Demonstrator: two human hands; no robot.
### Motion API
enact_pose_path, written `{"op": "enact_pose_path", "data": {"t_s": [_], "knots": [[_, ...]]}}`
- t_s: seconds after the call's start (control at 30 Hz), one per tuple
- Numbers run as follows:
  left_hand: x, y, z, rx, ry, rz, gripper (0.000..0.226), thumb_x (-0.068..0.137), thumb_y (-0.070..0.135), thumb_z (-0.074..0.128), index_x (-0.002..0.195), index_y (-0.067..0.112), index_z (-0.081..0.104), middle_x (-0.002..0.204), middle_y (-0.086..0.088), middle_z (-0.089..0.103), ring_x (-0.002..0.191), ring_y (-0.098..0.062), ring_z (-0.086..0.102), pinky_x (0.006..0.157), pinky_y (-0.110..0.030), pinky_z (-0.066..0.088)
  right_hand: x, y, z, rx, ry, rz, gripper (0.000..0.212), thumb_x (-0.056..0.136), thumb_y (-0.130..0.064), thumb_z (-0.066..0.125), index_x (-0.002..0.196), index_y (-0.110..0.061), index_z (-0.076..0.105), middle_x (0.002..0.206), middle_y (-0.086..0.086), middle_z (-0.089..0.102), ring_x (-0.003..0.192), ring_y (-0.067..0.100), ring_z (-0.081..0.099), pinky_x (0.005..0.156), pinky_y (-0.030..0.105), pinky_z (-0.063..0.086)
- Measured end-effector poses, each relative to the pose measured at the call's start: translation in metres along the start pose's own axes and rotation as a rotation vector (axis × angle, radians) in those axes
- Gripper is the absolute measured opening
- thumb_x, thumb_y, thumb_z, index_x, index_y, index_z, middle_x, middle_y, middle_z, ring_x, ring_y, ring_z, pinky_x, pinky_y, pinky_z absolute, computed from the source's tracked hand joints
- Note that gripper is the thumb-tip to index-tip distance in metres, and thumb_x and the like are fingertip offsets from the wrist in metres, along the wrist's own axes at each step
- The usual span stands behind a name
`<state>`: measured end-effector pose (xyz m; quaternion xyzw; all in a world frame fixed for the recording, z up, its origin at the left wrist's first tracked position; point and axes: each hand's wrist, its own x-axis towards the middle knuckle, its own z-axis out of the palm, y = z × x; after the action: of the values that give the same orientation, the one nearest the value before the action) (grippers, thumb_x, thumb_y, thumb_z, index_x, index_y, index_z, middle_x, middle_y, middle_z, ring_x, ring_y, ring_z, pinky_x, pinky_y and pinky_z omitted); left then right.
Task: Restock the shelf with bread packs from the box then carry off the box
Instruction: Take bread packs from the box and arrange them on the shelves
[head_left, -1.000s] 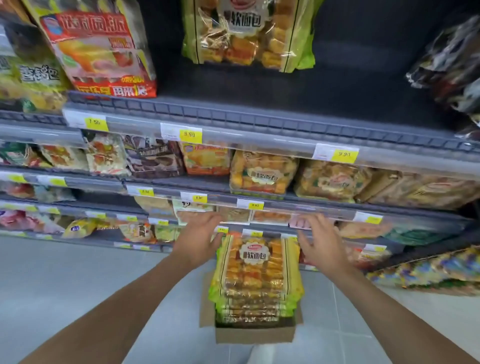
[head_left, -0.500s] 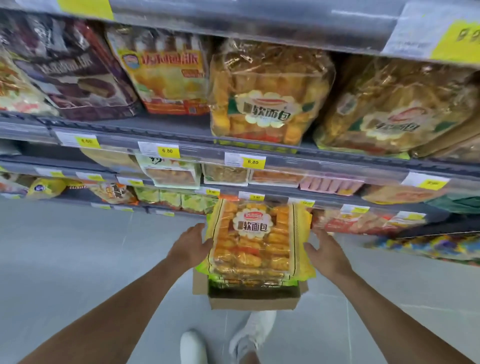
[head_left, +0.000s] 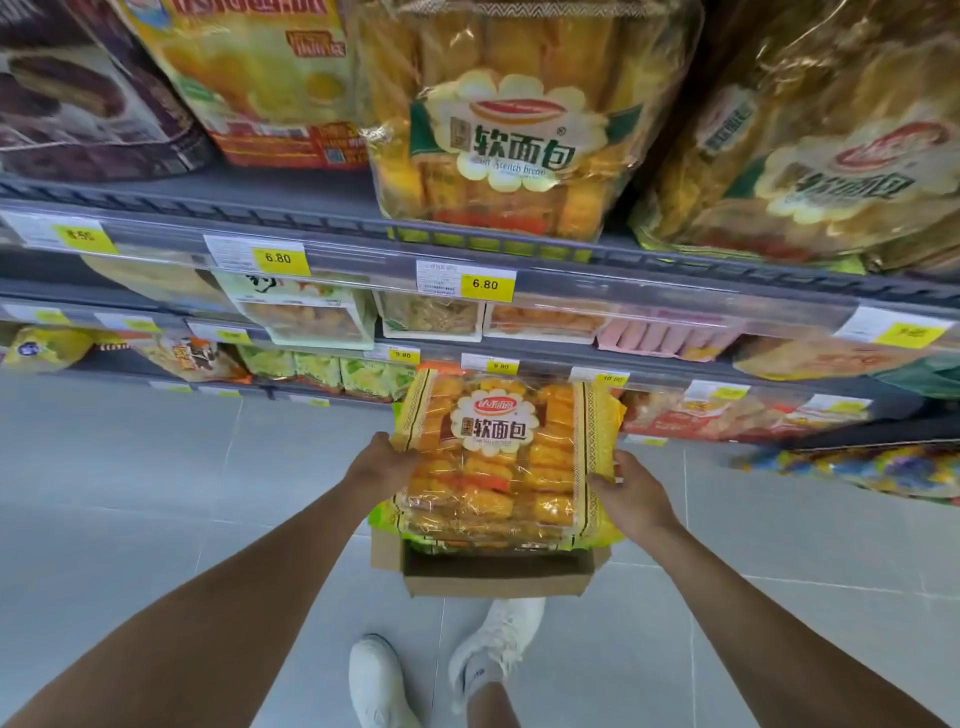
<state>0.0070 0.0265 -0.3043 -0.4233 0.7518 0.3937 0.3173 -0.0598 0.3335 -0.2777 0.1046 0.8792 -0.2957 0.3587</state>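
A stack of yellow bread packs (head_left: 498, 457) with a flower-shaped label is held just above the brown cardboard box (head_left: 498, 577), which stands on the floor by my feet. My left hand (head_left: 382, 465) grips the stack's left side and my right hand (head_left: 631, 493) grips its right side. The same kind of bread pack (head_left: 509, 119) stands upright on the grey shelf (head_left: 322, 208) straight ahead, with another like it (head_left: 821, 171) leaning to its right. The inside of the box is mostly hidden by the stack.
Lower shelves with price tags hold other snack packs (head_left: 306, 317) behind the box. An orange pack (head_left: 260, 78) and a dark pack (head_left: 78, 93) stand left of the bread on the shelf. Grey floor tiles (head_left: 156, 457) spread to the left. My white shoes (head_left: 379, 680) are below the box.
Both hands moved from above the packs to their sides and closed on them. The stack has risen a little from the box, and my view has dropped closer to the shelves.
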Motion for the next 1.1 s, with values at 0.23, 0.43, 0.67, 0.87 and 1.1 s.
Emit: {"op": "enact_pose_path", "data": {"t_s": [0.23, 0.43, 0.67, 0.87, 1.1], "knots": [[-0.011, -0.007, -0.007, -0.042, 0.012, 0.103, 0.055, 0.091, 0.038, 0.061, 0.14, 0.026, 0.039, 0.117, -0.006, 0.068, 0.089, -0.025, 0.069, 0.076, -0.038, 0.058, -0.004, -0.012, -0.005, 0.028, 0.021, -0.078, 0.031, 0.1, -0.023, 0.053, 0.13, -0.027, 0.058, 0.118, -0.005, 0.065, 0.089, 0.014, 0.057, 0.073, 0.027, 0.04], [-0.033, -0.005, -0.019, -0.043, 0.004, 0.177, 0.056, 0.098, 0.028, 0.053, 0.148, 0.032, 0.03, 0.121, -0.006, 0.066, 0.079, -0.02, 0.066, 0.054, -0.029, 0.047, -0.02, -0.022, -0.015, 0.105, 0.038, -0.087, 0.032, 0.101, -0.019, 0.051, 0.131, -0.027, 0.06, 0.116, -0.009, 0.064, 0.097, 0.014, 0.06, 0.076, 0.025, 0.042], [-0.054, -0.007, -0.038, -0.136, -0.021, 0.248, 0.057, 0.095, 0.015, 0.053, 0.143, 0.042, 0.039, 0.124, -0.003, 0.067, 0.09, -0.024, 0.068, 0.069, -0.037, 0.057, -0.048, -0.038, -0.035, 0.179, 0.046, -0.083, 0.033, 0.102, -0.018, 0.05, 0.131, -0.028, 0.061, 0.12, -0.007, 0.065, 0.1, 0.015, 0.061, 0.077, 0.026, 0.043], [-0.099, 0.002, -0.069, -0.099, -0.032, 0.292, 0.039, 0.1, 0.011, 0.051, 0.127, 0.038, 0.055, 0.104, -0.011, 0.066, 0.043, -0.011, 0.046, 0.042, -0.025, 0.038, -0.089, -0.07, -0.067, 0.27, 0.024, -0.091, 0.034, 0.097, -0.017, 0.058, 0.128, -0.028, 0.064, 0.124, -0.003, 0.068, 0.114, 0.022, 0.063, 0.097, 0.037, 0.05], [-0.178, 0.024, -0.126, -0.047, -0.071, 0.356, 0.019, 0.101, 0.023, 0.056, 0.116, 0.03, 0.063, 0.077, 0.001, 0.063, 0.041, -0.009, 0.042, 0.037, -0.018, 0.033, -0.153, -0.117, -0.118, 0.395, -0.014, -0.043, 0.043, 0.093, -0.019, 0.066, 0.135, -0.022, 0.056, 0.126, -0.006, 0.052, 0.122, 0.018, 0.049, 0.094, 0.031, 0.034]]}}
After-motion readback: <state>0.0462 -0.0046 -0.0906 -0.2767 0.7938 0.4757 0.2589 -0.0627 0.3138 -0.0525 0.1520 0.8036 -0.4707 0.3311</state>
